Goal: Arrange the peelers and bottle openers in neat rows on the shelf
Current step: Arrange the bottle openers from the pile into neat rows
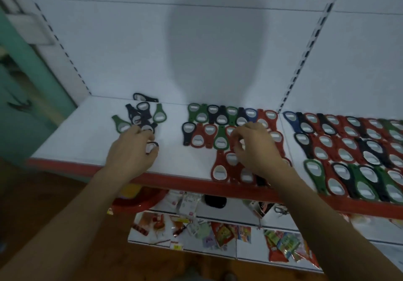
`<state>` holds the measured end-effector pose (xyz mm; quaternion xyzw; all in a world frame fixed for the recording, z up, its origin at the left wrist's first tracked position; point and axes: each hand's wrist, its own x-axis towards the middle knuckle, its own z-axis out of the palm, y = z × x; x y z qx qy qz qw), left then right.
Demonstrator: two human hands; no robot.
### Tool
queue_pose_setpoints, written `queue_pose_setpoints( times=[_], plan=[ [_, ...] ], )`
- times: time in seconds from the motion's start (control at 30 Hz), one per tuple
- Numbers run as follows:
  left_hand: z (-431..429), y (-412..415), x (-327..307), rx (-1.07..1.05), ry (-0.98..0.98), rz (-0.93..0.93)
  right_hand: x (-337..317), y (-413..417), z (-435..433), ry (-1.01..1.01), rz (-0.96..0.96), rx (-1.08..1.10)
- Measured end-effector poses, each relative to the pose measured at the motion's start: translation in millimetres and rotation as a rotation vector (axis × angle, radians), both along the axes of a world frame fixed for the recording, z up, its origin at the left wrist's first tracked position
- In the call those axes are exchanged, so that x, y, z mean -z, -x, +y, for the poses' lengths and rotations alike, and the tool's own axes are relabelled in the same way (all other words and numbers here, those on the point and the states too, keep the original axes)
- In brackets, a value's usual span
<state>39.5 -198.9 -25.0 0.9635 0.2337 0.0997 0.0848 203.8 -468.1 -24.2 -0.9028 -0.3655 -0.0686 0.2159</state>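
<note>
Two hands work at the white shelf point(76, 136): the left hand point(130, 152) curls round one black plastic bottle opener point(153, 143) beside a loose pile point(141, 115) (two green, several dark); the right hand point(256, 149) pinches one red plastic bottle opener point(231, 137) among three rows point(201, 116).

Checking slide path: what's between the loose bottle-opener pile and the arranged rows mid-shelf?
Head view: only bare white shelf between the loose bottle-opener pile and the arranged rows. The left hand, gripping a black opener, sits at the pile's near edge.
</note>
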Motion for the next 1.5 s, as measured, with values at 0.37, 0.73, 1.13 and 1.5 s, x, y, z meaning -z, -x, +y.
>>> queue_pose_setpoints(
  times=[0.37,0.73,1.13,1.5],
  plan=[
    [117,-2,7,0.222,0.086,0.290,11,50,159,0.234,0.154,-0.241],
    [237,-24,17,0.442,0.104,0.299,27,51,259,0.100,0.277,-0.048],
    [267,-63,6,0.688,0.003,0.326,27,9,305,0.257,0.212,0.035],
    [270,-62,46,0.585,0.095,0.065,16,-17,310,0.400,0.263,0.138]
  ],
)
